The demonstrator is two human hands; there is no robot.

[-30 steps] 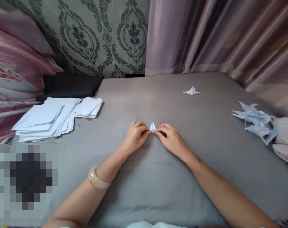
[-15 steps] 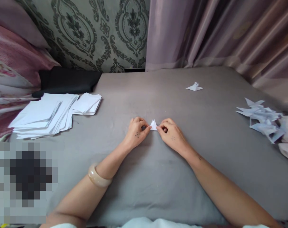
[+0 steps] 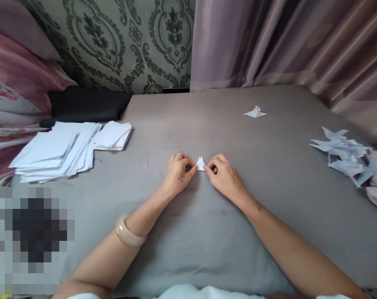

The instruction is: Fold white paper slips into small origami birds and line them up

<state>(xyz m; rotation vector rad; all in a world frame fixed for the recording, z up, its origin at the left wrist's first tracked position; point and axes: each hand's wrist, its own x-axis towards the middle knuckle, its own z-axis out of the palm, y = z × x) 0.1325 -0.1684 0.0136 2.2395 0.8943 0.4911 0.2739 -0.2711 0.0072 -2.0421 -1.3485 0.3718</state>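
Between my two hands, a small piece of folded white paper (image 3: pixel 200 164) points upward, its tip split in two. My left hand (image 3: pixel 180 172) pinches its left lower corner between thumb and forefinger. On the opposite corner, my right hand (image 3: pixel 223 174) has a like pinch, with the other fingers curled. Both hands are just above or resting on the grey cloth (image 3: pixel 188 224); which of these I cannot tell. A pale bangle (image 3: pixel 129 233) circles my left forearm.
Stacked white paper sheets (image 3: pixel 51 151) lie at the left, beside a smaller stack (image 3: pixel 113 136). Behind them is a black folded item (image 3: pixel 89 104). One folded paper bird (image 3: pixel 255 112) sits far right of centre; several more paper birds (image 3: pixel 347 153) are heaped at the right edge.
Almost nothing differs. Both hands keep their pinch on the folded paper; the view has shifted very slightly.
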